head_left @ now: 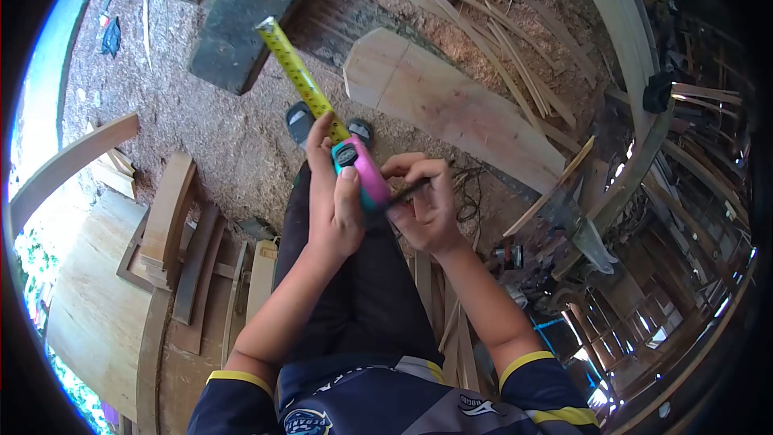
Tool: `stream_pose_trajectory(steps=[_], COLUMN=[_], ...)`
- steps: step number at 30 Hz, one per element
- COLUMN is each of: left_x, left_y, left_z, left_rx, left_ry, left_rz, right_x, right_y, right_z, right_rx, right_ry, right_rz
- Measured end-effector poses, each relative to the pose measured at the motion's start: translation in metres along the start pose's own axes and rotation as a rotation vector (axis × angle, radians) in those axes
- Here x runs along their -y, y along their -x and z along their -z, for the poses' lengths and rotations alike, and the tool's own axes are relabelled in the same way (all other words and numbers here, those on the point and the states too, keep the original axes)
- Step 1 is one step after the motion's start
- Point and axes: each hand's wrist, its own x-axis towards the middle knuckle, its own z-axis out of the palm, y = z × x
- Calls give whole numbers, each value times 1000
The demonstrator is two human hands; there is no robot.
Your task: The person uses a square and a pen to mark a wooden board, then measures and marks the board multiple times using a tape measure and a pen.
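Observation:
My left hand [332, 209] grips a pink and teal tape measure [362, 169] in front of my lap. Its yellow blade [298, 72] is pulled out and points up and left, away from me. My right hand [427, 205] is closed around a thin dark pencil [407, 190], whose tip touches the tape measure's case. Both hands are close together above my dark trousers [362, 298].
Sawdust covers the ground. A wide pale plank [459, 105] lies ahead, a dark heavy beam [241, 16] at top left. Curved wooden pieces [169, 217] are stacked at left, thin strips [483, 24] at top. A handsaw [564, 209] and cables lie at right. Sandals [299, 121] are on my feet.

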Motion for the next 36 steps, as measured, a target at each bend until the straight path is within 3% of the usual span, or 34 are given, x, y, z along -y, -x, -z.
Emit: stream_pose_trajectory(steps=[3, 5, 8, 13, 15, 21, 25, 27, 29, 31, 36], left_x=[-19, -23, -23, -20, -21, -9, -7, -11, -15, -26, -31], left_y=[-5, -8, -12, -17, -21, -29, -18, -11, -6, -2, 15], left_z=[-3, -4, -6, 0, 1, 3, 6, 10, 15, 16, 14], left_rx=[31, 23, 53, 202, 222, 269, 255, 131, 156, 329, 285], left_ry=[-7, -60, 82, 91, 119, 51, 270, 445, 437, 173, 243], left_rz=[25, -15, 50, -2, 23, -4, -9, 172, 164, 152, 205], right_x=[9, 21, 18, 8, 10, 0, 3, 3, 7, 11, 23], right_y=[-3, -12, -13, -12, -16, -7, 1, 9, 15, 23, 43], right_z=[2, 4, 7, 13, 15, 10, 7, 4, -2, -6, -13], right_rx=[-51, 19, -39, -155, -167, -193, -218, -234, -237, -234, -200], right_ry=[-169, -44, 56, -8, 228, 175, 258, 168, 157, 146, 125], right_rz=[-45, 40, 4, -49, 22, 18, 52, 3, 20, 38, 51])
